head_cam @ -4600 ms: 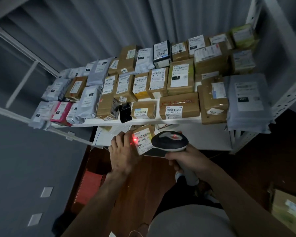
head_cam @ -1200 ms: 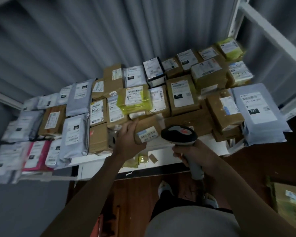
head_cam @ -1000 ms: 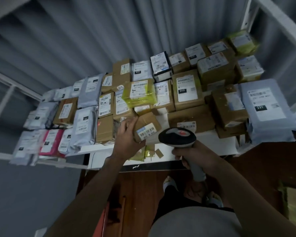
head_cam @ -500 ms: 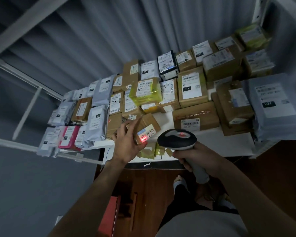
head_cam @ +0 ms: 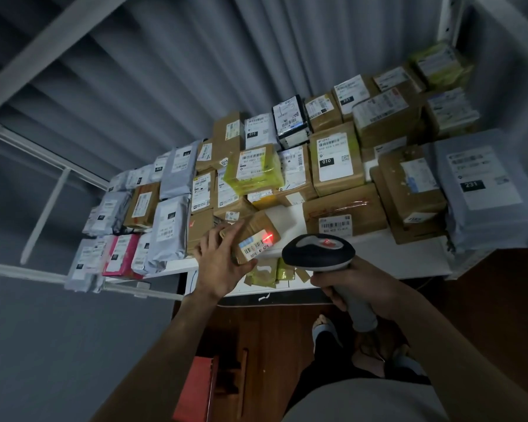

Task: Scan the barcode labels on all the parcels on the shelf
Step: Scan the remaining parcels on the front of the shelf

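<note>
Dozens of parcels covered the white shelf (head_cam: 387, 260) across the middle of the frame: brown cartons, grey mailer bags and a few yellow-wrapped packs, most with white barcode labels facing up. At the shelf's front edge, just left of the frame's centre, the left hand (head_cam: 218, 266) gripped a small brown box (head_cam: 253, 236), thumb under its near edge and fingers curled over its left end, holding it tilted so that its label (head_cam: 256, 245) faced the camera. A red scan line (head_cam: 268, 237) glowed on the right part of that label. Just to the right of the box, and apart from it, sat the dark head of a handheld barcode scanner (head_cam: 319, 252), a red light showing on its top. The right hand (head_cam: 352, 284) was wrapped tightly round the scanner's grey handle, lower right of centre.

Behind the held box lay a yellow-wrapped parcel (head_cam: 255, 169), resting on top of neighbouring cartons. To the right of the scanner head, a long brown carton (head_cam: 345, 213) lay on the shelf with its barcode label on the near side. At the right edge of the frame a large grey mailer marked 231 (head_cam: 482, 184) topped a stack of similar bags. A pink parcel (head_cam: 121, 254) lay near the shelf's left front corner. Below the shelf, wooden flooring (head_cam: 265, 327) and a red object (head_cam: 195, 388) showed at the bottom of the frame.
</note>
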